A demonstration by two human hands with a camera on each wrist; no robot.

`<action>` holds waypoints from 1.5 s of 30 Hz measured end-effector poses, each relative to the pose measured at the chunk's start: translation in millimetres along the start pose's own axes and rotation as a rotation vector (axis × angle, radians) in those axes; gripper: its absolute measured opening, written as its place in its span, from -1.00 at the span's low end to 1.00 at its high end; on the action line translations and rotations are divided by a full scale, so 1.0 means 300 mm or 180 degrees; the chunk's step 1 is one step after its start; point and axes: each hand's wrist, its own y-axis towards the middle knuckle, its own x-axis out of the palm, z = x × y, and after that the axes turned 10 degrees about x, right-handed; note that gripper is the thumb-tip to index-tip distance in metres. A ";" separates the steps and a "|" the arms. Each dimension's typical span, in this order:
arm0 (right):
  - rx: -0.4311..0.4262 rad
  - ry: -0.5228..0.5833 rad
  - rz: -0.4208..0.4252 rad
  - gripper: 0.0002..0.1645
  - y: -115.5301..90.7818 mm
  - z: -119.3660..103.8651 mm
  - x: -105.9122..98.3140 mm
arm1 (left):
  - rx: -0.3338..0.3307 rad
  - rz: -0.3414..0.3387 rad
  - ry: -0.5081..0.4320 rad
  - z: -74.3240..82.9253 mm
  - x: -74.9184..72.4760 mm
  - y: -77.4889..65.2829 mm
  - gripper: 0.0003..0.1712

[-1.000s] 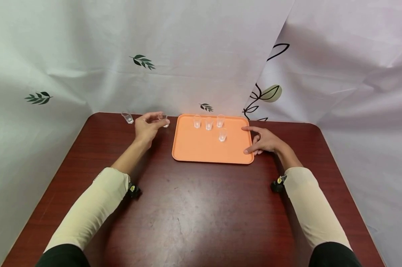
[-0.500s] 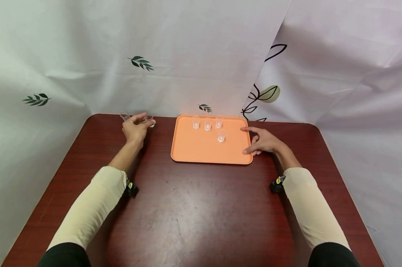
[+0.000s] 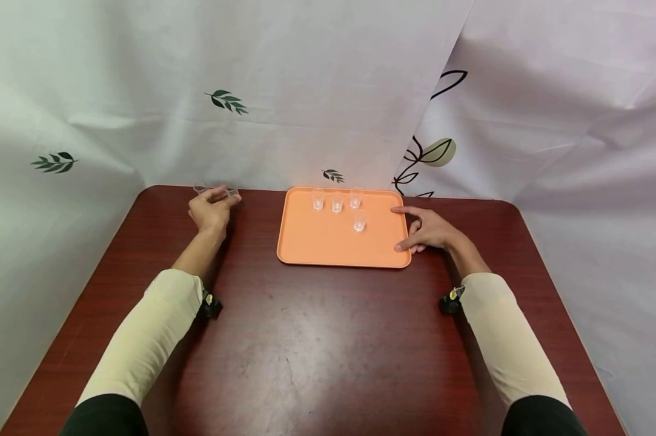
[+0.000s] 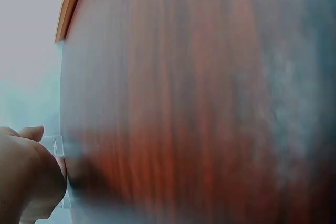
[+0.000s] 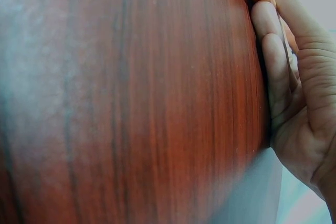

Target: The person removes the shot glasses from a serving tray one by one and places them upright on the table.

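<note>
In the upper left of the head view, the person's left hand (image 3: pixel 209 213) pinches a clear plastic cup (image 3: pixel 232 193) between thumb and fingertips, close to the far edge of the dark red-brown wooden table (image 3: pixel 295 339). A second clear cup (image 3: pixel 199 189) shows just left of that hand, mostly hidden behind it. Right of the upper centre lies an orange rectangular tray (image 3: pixel 328 247) with four clear cups (image 3: pixel 337 203) standing on it, three near its far rim and one nearer its middle. The right hand (image 3: pixel 435 230) grips the tray's right edge, thumb and index finger spread apart on top, other fingers curled underneath.
</note>
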 end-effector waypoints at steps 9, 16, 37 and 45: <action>0.0021 0.0006 -0.0023 0.32 -0.001 -0.002 -0.001 | -0.0065 -0.0057 0.0142 0.001 -0.015 -0.002 -0.46; -0.0008 -0.0029 -0.0011 0.31 -0.003 -0.004 0.001 | -0.0086 -0.0043 0.0103 0.007 -0.044 -0.020 -0.48; -0.0012 0.0008 -0.0021 0.31 -0.002 -0.008 -0.002 | 0.0425 -0.0668 -0.0178 0.035 0.033 -0.219 -0.43; -0.0029 0.0002 -0.0024 0.29 0.004 0.001 -0.001 | 0.0619 -0.1154 -0.0192 0.048 0.105 -0.289 -0.43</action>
